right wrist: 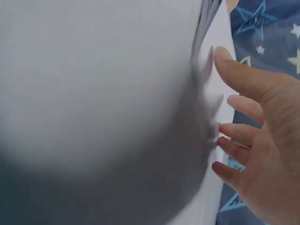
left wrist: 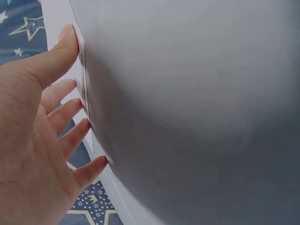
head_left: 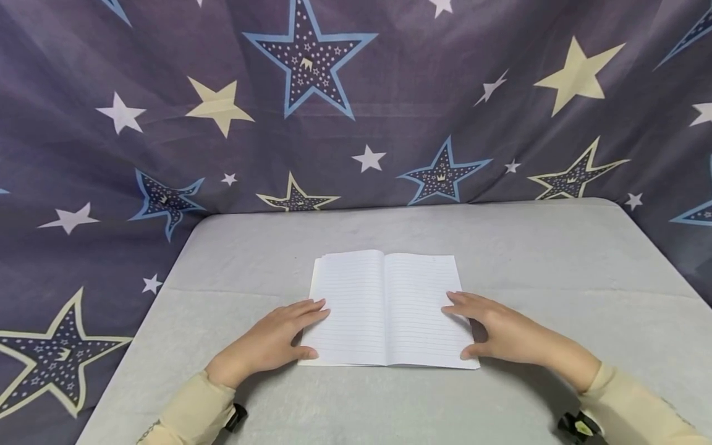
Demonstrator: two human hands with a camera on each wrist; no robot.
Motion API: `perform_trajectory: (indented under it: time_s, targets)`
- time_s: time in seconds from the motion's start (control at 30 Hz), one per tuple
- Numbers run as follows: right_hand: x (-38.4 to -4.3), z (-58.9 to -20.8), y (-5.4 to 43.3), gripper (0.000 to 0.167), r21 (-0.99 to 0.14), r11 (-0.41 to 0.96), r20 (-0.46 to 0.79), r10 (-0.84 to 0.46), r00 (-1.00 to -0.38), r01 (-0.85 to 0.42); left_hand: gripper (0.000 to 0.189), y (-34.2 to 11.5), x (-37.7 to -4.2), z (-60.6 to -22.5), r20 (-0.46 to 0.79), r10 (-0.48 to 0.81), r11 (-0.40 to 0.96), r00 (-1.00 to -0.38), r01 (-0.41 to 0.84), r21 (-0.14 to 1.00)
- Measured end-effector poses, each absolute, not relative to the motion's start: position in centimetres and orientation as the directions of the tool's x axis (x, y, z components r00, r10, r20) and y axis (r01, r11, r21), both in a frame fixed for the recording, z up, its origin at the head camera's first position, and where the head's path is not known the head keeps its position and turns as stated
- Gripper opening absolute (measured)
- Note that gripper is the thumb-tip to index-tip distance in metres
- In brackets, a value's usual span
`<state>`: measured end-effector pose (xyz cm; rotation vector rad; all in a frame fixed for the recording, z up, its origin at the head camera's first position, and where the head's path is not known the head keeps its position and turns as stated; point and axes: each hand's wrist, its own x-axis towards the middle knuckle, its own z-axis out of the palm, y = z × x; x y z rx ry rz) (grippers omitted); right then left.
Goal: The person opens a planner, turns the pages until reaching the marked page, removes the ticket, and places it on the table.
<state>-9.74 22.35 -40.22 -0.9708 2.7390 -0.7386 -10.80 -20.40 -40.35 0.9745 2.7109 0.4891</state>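
Steadying the open ruled notebook (head_left: pixel 347 321) seems the step in hand — left hand (head_left: pixel 272 339) and right hand (head_left: pixel 508 332) at opposite edges, fingers (left wrist: pixel 75 138) apart, unclamped; next calls for gentle, even contact.

A: Head view?
B: You're getting even light; soft shadows are falling beneath your left hand (head_left: pixel 278 337) and right hand (head_left: pixel 495 327), notebook (head_left: pixel 356 309) lines are reading faint.
A: Wrists?
B: Broad shadow's darkening your lower frames; right one's blurring near your fingertips (right wrist: pixel 228 129).

One notebook (head_left: pixel 356 312), two hands (head_left: pixel 272 339) (head_left: pixel 503 330), two sleeves (head_left: pixel 194 408) (head_left: pixel 634 402) and one table (head_left: pixel 389 408) are visible.
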Motion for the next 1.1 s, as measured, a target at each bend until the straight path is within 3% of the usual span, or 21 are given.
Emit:
perform_trajectory:
  time_s: [0.13, 0.27, 0.6, 0.8, 1.1]
  targets:
    - [-9.9, -41.0, 23.1, 0.087, -0.506, 0.657, 0.043, -0.627, -0.778, -0.558, 0.072, -20.4, -10.8, -40.3, -0.106, 0.647, 0.728, -0.755, 0.570, 0.381]
    - [-9.7, -41.4, 23.1, 0.091, -0.455, 0.669, 0.093, -0.621, -0.779, -0.588, 0.072, -20.3, -10.9, -40.2, -0.116, 0.647, 0.730, -0.754, 0.569, 0.378]
    - [-9.3, -40.8, 21.8, 0.070, -0.355, 0.742, 0.142, -0.559, -0.817, -0.570, 0.073, -20.1, -10.9, -40.3, -0.112, 0.647, 0.730, -0.754, 0.571, 0.376]
    - [-9.6, -40.7, 20.8, 0.068, -0.364, 0.763, 0.217, -0.489, -0.845, -0.534, 0.072, -20.1, -10.7, -40.2, -0.114, 0.643, 0.733, -0.757, 0.565, 0.378]
    - [-9.7, -39.4, 17.9, 0.108, -0.557, 0.755, 0.224, -0.265, -0.938, -0.346, 0.072, -20.0, -10.7, -40.1, -0.113, 0.640, 0.735, -0.760, 0.564, 0.376]
